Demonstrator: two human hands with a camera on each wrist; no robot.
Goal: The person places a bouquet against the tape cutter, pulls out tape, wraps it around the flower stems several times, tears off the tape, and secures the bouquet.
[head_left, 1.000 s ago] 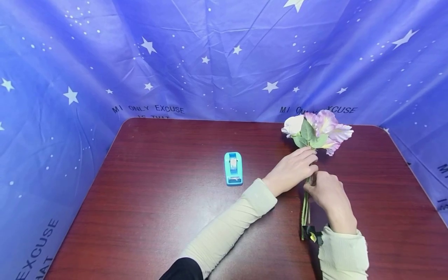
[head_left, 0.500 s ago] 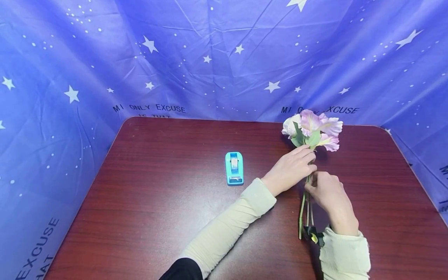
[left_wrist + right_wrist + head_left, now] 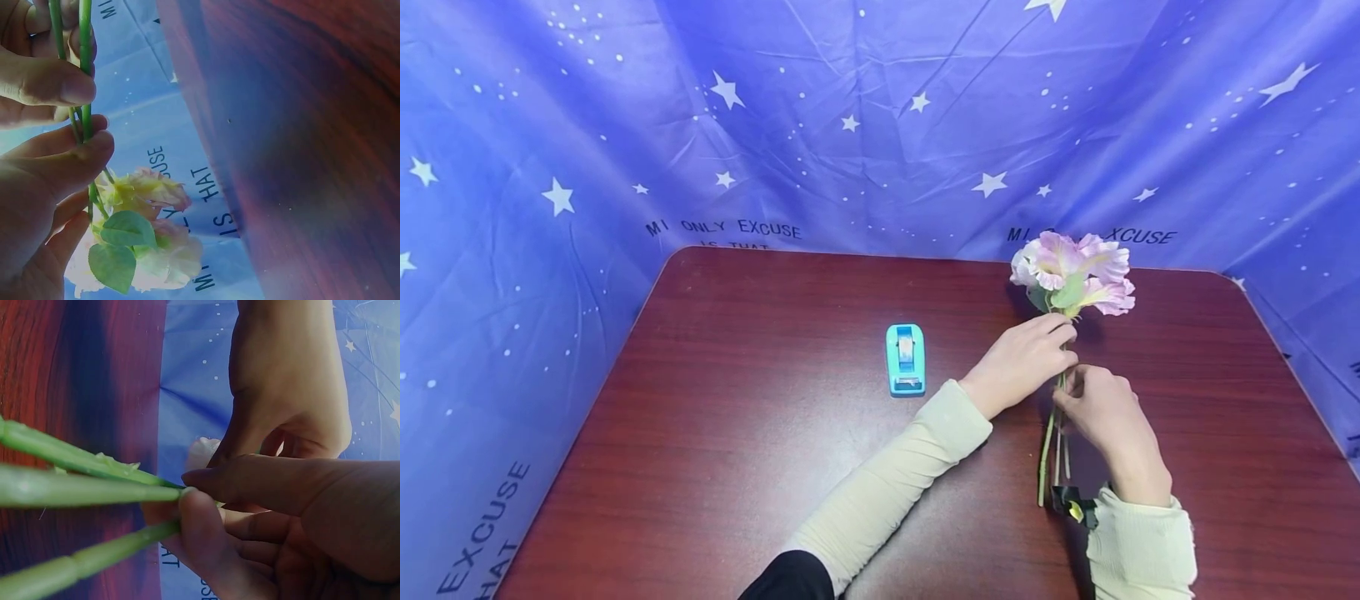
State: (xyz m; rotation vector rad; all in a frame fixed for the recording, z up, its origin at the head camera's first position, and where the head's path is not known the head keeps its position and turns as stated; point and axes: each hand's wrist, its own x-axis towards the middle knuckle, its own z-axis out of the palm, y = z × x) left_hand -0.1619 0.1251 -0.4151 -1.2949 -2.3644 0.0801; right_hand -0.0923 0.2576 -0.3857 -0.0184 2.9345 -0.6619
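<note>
Several flower stems (image 3: 1046, 458) run lengthwise toward you, over the right of the desk (image 3: 737, 375), blooms (image 3: 1105, 258) pointing away; your left hand (image 3: 1021, 360) pinches just below them, your right hand (image 3: 1108, 421) pinches nearer you.

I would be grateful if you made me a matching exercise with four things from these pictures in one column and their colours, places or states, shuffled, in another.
Things
1. left hand
2. right hand
3. tape dispenser
4. cloth

Descriptions
A. light blue, lying on the table
B. pinches the stems farther from the blooms
C. printed with white stars
D. holds the stems nearer the blooms

Right pairs: 1-D, 2-B, 3-A, 4-C
</note>
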